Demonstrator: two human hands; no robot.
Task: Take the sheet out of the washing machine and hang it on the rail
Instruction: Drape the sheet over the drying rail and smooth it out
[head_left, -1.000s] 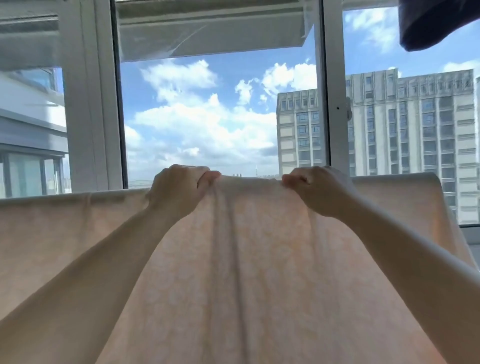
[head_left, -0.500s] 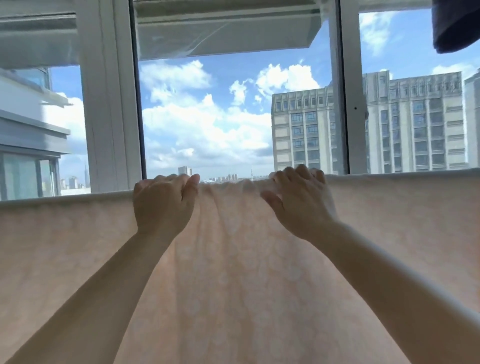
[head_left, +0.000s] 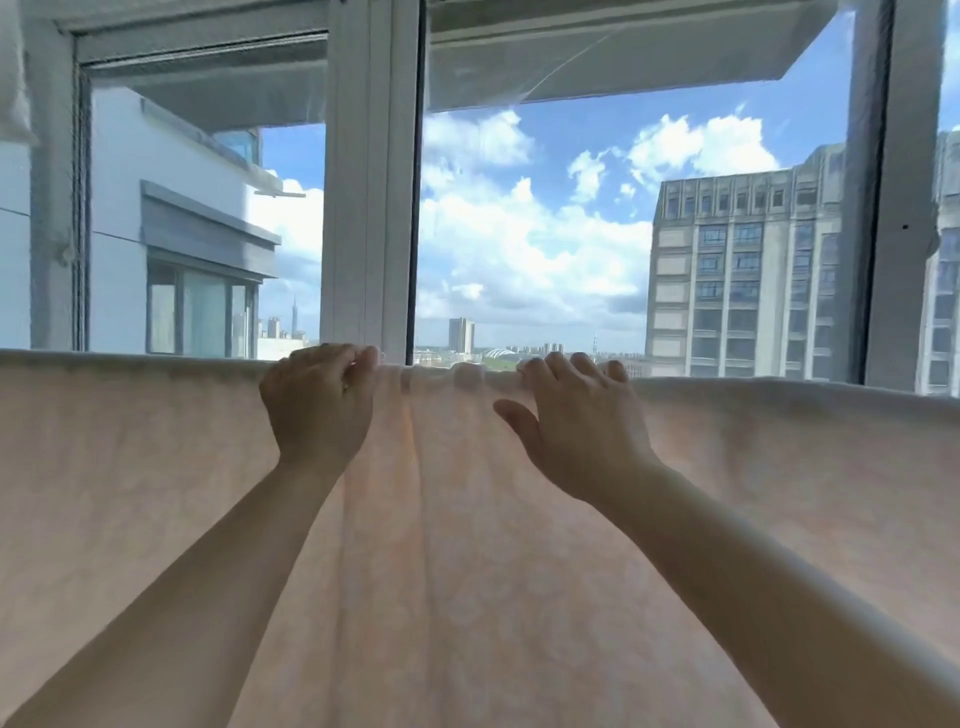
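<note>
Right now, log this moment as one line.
sheet: draped over rail | left hand: gripping top fold | right hand: fingers spread on fold | stage: spreading

Your two arms come into view from the bottom corners, and both are bare from the lowest visible part of the forearm to the fingertips: there is no sleeve, cuff or glove on either. Your left hand (head_left: 319, 402) shows its back to the camera, with a small pale glint on one finger that could be a ring; it is too small to tell. Your right hand (head_left: 579, 423) is bare as well, its wrist without a watch or band. The fingernails that show on both hands are short and look unpainted. Nothing else of your body or clothing is in view.
</note>
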